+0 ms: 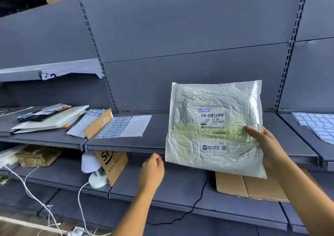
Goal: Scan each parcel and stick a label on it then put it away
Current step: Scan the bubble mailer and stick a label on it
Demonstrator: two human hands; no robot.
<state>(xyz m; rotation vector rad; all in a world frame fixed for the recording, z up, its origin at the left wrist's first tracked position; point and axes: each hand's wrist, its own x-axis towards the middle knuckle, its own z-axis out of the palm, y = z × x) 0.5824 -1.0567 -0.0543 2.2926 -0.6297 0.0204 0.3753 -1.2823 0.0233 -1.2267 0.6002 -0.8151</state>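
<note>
Gripped the white plastic mailer [195, 100] by its right edge with the right hand [265, 141], thumb laid across the front, the fingers hidden behind. Held it upright and slightly tilted, off every surface, in front of the middle shelf [155, 127] and overlapping that shelf's front lip. Turned the printed shipping label [212, 125] toward the camera, barcode at the top, a small QR code at the lower right. Clenched the left hand [151, 170] in a loose fist just below the shelf lip, near the mailer's lower left corner but apart from it; could not tell whether anything small sat inside the fist.

Had on the middle shelf, well left of the mailer, a sheet of small blue-bordered labels [113, 127] lying flat, its right half blank. Had just beside that a brown cardboard envelope [98, 125] leaning on a stack of flat parcels [48, 118]. Had more blue label sheets [318, 125] on the shelf section to the far right.

Had on the lower shelf [171, 187] a small white lamp [90, 161] with a pleated shade, touching a brown envelope marked with large black letters [112, 165]. Had a flattened cardboard box [253, 187] lying under the mailer, and a black cable [198, 199] trailing over the shelf edge.
</note>
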